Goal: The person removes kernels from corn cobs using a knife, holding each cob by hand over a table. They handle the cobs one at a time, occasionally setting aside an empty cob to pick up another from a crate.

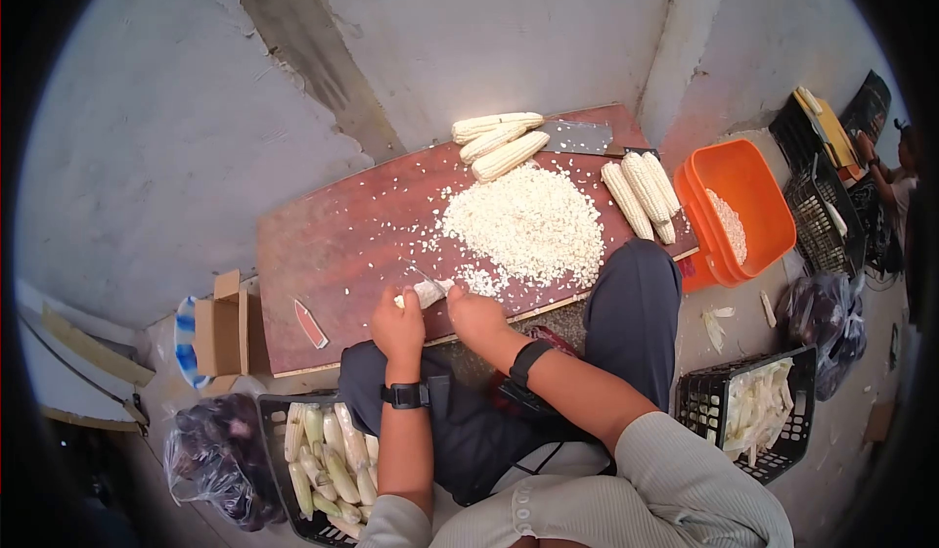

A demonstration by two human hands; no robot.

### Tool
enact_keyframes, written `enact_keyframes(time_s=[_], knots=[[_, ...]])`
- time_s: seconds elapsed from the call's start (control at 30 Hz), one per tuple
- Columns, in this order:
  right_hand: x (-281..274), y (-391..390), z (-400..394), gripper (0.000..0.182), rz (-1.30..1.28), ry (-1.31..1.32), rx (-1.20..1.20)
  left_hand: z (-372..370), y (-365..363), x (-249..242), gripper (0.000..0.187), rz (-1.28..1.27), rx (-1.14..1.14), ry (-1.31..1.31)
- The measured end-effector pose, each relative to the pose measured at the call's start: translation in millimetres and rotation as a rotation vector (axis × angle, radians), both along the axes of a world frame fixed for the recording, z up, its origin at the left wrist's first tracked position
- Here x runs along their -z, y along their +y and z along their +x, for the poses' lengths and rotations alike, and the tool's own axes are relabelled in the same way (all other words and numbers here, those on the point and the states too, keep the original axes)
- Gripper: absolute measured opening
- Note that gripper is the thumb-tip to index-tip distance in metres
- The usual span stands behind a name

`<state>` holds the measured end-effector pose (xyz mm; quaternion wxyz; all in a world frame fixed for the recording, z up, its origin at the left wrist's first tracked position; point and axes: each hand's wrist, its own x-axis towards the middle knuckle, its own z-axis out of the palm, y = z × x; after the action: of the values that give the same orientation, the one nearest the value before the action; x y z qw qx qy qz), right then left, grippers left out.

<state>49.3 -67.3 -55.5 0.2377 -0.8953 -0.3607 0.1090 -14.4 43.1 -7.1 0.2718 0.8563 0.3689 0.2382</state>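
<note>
My left hand (397, 329) is closed around a corn cob (428, 294), which lies over the near edge of the red-brown board (337, 220). In my right hand (475, 315) is a knife (423, 274); its thin blade points up and left across the cob, and the fist hides its handle. Just beyond my hands spreads a large heap of loose white kernels (528, 223), with stray kernels scattered around it. Three whole white corn cobs (501, 142) lie behind the heap, and several more cobs (641, 194) sit at the board's right end.
A cleaver (577, 137) rests at the back of the board, a small red-and-white blade (311, 324) at left. An orange bucket (693, 172) holds kernels. Crates of corn (269, 431) and husks (699, 401) flank my legs. Another person (895, 188) is at far right.
</note>
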Motion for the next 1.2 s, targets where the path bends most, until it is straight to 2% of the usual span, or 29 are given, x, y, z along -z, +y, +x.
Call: enact_keyframes(time_s=[0.13,0.17,0.27,0.4,0.5,0.6,0.8,0.9,1.0,1.1,1.2], knots=[[-2,-3,6,0.013,0.007,-0.039,-0.044,-5,-4,1,0.033,0.054,-0.033,0.010],[6,-7,5,0.012,0.099,-0.057,-0.041,-7,-9,2,0.034,0.082,-0.046,0.012],[0,-24,-9,0.011,0.159,-0.094,-0.046,-9,-16,0,0.035,0.149,-0.069,0.025],[-10,-52,-31,0.014,0.069,-0.161,-0.033,-15,-21,-4,0.033,0.149,-0.092,0.088],[-29,-71,-43,0.016,0.084,-0.101,-0.001,-15,-23,-12,0.031,0.142,-0.112,0.112],[-34,-77,-44,0.017,-0.075,-0.042,-0.005,-14,-22,-12,0.031,0.143,-0.071,0.101],[-17,-54,-38,0.016,-0.117,-0.053,0.002,-10,-15,-7,0.034,0.152,-0.015,0.087],[-20,-41,-27,0.016,-0.127,0.042,-0.011,-8,-10,-8,0.033,0.135,-0.011,0.091],[-16,-25,-16,0.016,0.012,0.034,-0.013,-6,-8,-9,0.032,0.080,-0.013,0.085],[13,-2,-1,0.026,0.084,-0.033,0.003,-2,-10,-9,0.031,0.059,-0.025,0.066],[8,-5,2,0.022,0.054,0.025,-0.014,-8,-12,-4,0.032,0.110,-0.042,0.029]])
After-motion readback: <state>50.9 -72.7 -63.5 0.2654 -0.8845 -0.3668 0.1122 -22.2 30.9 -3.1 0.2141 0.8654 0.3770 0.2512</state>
